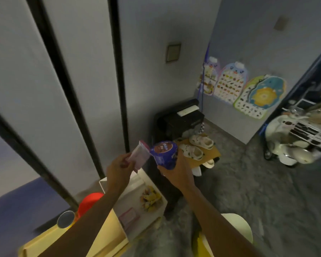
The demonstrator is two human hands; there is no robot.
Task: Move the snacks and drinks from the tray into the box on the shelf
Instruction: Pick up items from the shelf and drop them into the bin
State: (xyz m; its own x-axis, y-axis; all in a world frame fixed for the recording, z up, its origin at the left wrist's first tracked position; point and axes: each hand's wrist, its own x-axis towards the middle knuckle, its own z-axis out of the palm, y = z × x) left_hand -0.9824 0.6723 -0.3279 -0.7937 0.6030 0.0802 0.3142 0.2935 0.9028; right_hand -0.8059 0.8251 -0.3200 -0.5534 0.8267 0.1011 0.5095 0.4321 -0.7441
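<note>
My left hand [119, 168] grips a pink and white snack packet [139, 155], held up above the white tray [157, 184]. My right hand [176, 172] holds a blue cup-shaped snack tub [165, 153] with a brown lid, just right of the packet. On the tray below lie a heap of yellow wrapped sweets [150, 198] and another pink packet [128, 217]. The frame is blurred. I see no box or shelf clearly.
A red cap [90, 201] and a round metal tin [65, 219] sit left of the tray on a yellowish surface [107, 236]. Beyond are a black printer [182, 117], white sandals [196, 147] on a low stand, a toy car [296, 140], and tall cupboard doors on the left.
</note>
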